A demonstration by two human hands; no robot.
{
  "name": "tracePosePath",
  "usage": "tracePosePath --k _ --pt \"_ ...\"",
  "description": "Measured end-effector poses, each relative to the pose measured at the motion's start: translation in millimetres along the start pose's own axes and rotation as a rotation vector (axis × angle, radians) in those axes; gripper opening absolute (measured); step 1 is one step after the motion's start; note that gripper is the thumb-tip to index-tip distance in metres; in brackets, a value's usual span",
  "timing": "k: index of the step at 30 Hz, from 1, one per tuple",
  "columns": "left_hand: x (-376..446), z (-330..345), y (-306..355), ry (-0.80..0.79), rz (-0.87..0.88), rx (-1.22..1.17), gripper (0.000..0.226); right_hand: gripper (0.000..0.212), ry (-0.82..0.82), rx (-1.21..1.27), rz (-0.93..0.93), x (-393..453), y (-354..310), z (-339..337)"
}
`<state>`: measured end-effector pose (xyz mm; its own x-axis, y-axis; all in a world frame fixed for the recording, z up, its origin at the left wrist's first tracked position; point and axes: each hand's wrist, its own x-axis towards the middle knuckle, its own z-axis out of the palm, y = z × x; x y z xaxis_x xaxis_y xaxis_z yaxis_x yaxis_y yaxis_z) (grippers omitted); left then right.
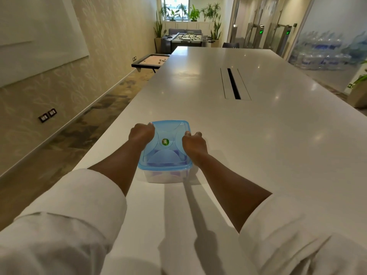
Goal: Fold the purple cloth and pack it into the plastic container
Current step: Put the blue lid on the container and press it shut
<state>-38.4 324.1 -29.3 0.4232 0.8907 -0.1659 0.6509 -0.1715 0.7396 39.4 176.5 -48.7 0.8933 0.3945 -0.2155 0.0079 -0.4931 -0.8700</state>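
A clear plastic container [164, 176] stands on the white table [258, 147] in front of me, covered by a translucent blue lid [168, 133] with a round green sticker in its middle. The purple cloth [165, 162] shows faintly through the lid and the near wall, lying inside. My left hand [141, 133] presses on the lid's left edge with curled fingers. My right hand [193, 143] grips the lid's right edge in the same way. Both forearms reach out from white sleeves.
A long dark cable slot [234, 83] is cut into the table farther back. The table's left edge [119, 120] runs close beside the container, with carpeted floor below. A low game board [152, 60] and a foosball table [185, 39] stand at the room's far end.
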Motion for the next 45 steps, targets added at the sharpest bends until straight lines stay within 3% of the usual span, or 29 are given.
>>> tracePosePath --k 13,24,39,45 --pt "17 13 -4 0.009 0.162 0.005 0.048 0.065 -0.005 0.026 0.076 14 -10 0" --pt "21 14 -7 0.035 0.169 0.029 0.048 0.061 0.014 -0.018 0.048 37 -24 4" --pt "25 15 -10 0.027 0.165 0.002 0.050 0.052 -0.037 0.169 0.070 42 -22 2" --pt "21 14 -7 0.057 0.153 0.040 0.052 0.067 -0.009 0.081 0.087 36 -20 1"
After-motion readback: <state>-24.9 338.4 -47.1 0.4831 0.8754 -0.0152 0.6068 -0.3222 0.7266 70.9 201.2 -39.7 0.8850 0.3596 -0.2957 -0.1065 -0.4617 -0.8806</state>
